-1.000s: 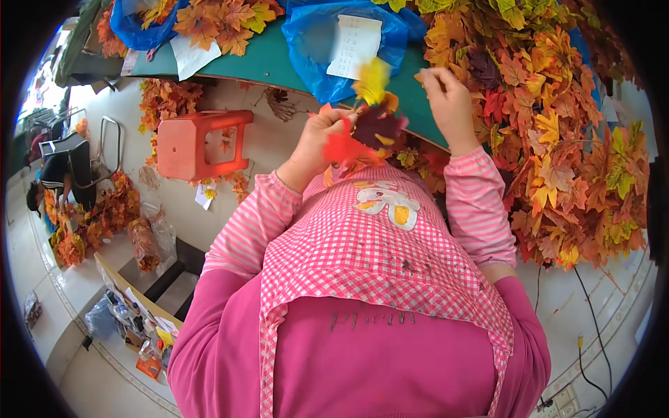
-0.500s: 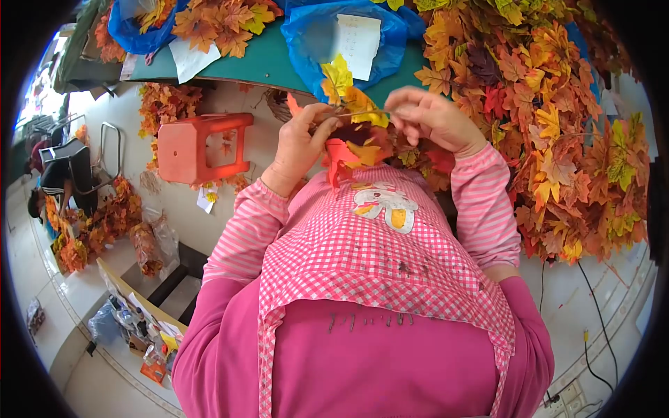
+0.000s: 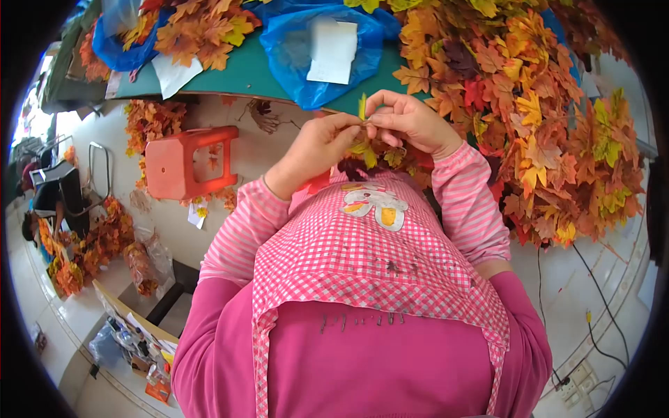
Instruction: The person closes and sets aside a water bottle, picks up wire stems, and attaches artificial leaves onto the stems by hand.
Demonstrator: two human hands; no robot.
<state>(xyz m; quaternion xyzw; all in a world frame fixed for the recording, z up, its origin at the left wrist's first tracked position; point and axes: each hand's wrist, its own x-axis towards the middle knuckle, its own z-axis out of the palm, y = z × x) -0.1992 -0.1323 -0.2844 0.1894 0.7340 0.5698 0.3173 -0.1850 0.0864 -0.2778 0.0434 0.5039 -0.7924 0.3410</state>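
My left hand [image 3: 312, 150] and my right hand [image 3: 412, 124] meet fingertip to fingertip in front of the apron [image 3: 362, 258]. Between the pinched fingers is the thin stem of a leaf spray [image 3: 362, 152], its colours yellow, dark purple and red. A yellow-green leaf [image 3: 362, 106] stands up between the hands. Most of the spray hangs below the fingers and is partly hidden behind them. Both hands are closed on it, and the exact join at the fingertips is too small to make out.
A green table [image 3: 237, 73] holds a blue bag [image 3: 296, 76] with a paper [image 3: 334, 53] on it. Orange leaves [image 3: 536, 132] are heaped at the right. A red stool [image 3: 182, 166] lies on its side at the left. Cables [image 3: 596, 334] run along the floor.
My right hand has moved from beside the spray to my left hand, closing at its fingertips. The spray has turned, and its yellow leaves now sit lower and behind the fingers.
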